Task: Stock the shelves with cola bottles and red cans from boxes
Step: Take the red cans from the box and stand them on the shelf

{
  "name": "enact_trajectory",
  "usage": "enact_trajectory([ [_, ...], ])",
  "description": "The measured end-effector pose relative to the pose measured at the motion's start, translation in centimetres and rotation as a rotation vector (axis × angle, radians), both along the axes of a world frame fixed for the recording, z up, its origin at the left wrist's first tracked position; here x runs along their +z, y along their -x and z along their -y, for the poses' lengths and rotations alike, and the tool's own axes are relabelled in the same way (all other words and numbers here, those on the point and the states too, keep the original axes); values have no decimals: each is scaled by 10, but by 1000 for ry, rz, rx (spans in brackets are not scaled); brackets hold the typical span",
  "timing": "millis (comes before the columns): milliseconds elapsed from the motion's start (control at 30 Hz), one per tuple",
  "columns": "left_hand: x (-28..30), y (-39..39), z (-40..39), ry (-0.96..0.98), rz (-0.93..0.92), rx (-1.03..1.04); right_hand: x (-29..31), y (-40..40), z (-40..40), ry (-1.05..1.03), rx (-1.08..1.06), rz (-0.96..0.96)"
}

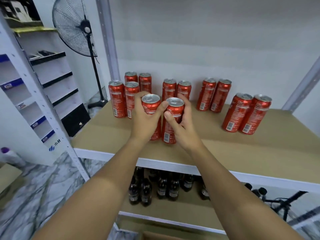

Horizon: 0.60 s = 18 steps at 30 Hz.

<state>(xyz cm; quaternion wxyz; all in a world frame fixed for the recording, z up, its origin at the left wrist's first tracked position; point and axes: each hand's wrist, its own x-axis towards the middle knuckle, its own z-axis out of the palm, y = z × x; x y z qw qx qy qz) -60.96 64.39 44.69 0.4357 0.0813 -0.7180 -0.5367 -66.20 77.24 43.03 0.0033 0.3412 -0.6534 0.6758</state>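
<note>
Two tall red aluminium cola cans [156, 116], rigid, smooth and likely slippery, stand side by side on the cardboard-lined white metal shelf [242, 153], the left hand [145, 118] and right hand [180, 125] each clenched round one can's upper body, the soundest hold.

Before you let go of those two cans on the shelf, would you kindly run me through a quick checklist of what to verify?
1. Left hand grips its tall red aluminium can securely: ok.
2. Right hand grips the second red can: ok.
3. Both cans upright, tops up: ok.
4. Can bases resting flat on the brown cardboard-lined shelf: cannot tell, hands hide part of them.
5. Clear of the pair of red cans directly behind: ok, a gap shows.
6. Dark cola bottles stocked on the lower shelf: ok.
</note>
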Motion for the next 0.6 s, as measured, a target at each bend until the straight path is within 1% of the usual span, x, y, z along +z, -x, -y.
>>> enact_trajectory([
  [133, -13, 28, 14, 11, 23, 7, -11, 23, 15, -26, -28, -7],
  [300, -22, 48, 26, 8, 34, -22, -11, 38, 30, -85, -80, -56],
  [600, -24, 57, 47, 93, 79, -124, -10, 56, 43, -166, -115, -117],
])
